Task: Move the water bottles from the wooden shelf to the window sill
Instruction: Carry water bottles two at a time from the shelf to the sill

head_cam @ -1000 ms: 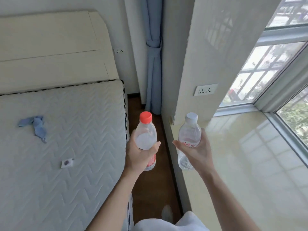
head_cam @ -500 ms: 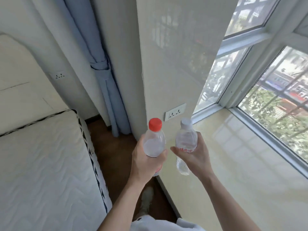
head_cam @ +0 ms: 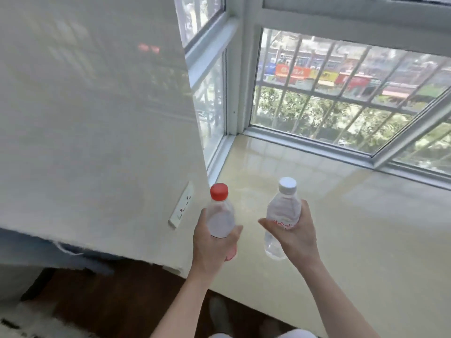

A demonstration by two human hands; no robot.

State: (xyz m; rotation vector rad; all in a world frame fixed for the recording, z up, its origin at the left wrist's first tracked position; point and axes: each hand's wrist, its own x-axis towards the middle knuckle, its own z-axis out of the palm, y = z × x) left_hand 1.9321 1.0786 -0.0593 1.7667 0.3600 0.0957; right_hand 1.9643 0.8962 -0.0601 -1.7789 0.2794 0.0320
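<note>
My left hand grips a clear water bottle with a red cap, held upright. My right hand grips a second clear bottle with a white cap, tilted slightly left. Both bottles hang in the air above the near left part of the glossy cream window sill. The lower ends of both bottles are partly hidden by my fingers. The wooden shelf is out of view.
A white wall juts out on the left with a socket plate next to the red-capped bottle. Barred windows close the sill at the back and far left. Dark wooden floor lies below.
The view has swung right from the bed and curtain to the window corner. Both hands, each still holding its bottle, now sit over the sill and are a little further apart.
</note>
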